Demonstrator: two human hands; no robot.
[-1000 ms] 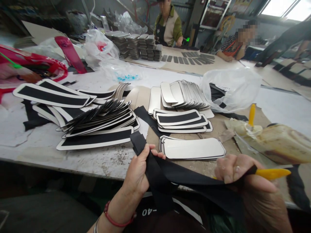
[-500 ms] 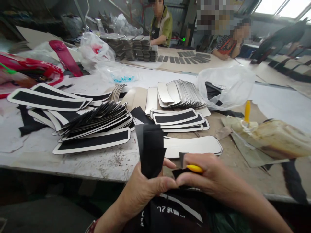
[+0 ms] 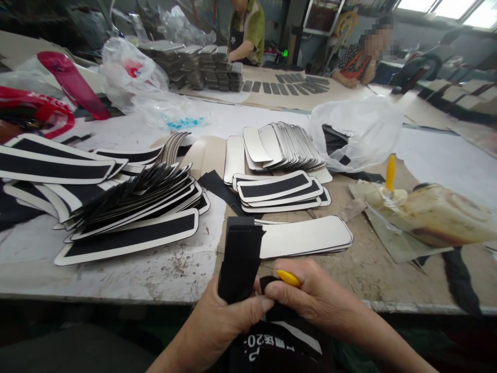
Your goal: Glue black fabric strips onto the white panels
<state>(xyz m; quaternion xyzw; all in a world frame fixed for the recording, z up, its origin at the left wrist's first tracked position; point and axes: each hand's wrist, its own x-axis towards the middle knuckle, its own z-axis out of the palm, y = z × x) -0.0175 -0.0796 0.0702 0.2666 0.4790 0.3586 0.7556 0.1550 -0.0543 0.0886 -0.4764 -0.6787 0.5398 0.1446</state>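
My left hand [image 3: 229, 318] is wrapped round a bundle of black fabric strips [image 3: 243, 256], held upright at the table's front edge. Close beside it, my right hand [image 3: 306, 290] has its fingers closed round a yellow-handled tool [image 3: 288, 278]; the tool's working end is hidden. Thumb and fingers of that hand also pinch a black strip end [image 3: 267, 283], near my left thumb. Just beyond the hands lie cream curved panels [image 3: 306, 237]. Behind those rest several cream panels with black centres [image 3: 274, 186].
At left is a heap of black-centred panels [image 3: 128, 235]; farther back stands a fanned stack of cream panels [image 3: 289, 145]. A stained plastic container [image 3: 446, 215] with a yellow handle [image 3: 390, 173] sits at right, near a clear bag [image 3: 361, 129]. Two people are across the table.
Both hands have shifted slightly down, and the right hand has moved left, nearer the left. The strip bundle looks squarer and more even at its top. The camera view has moved a little.
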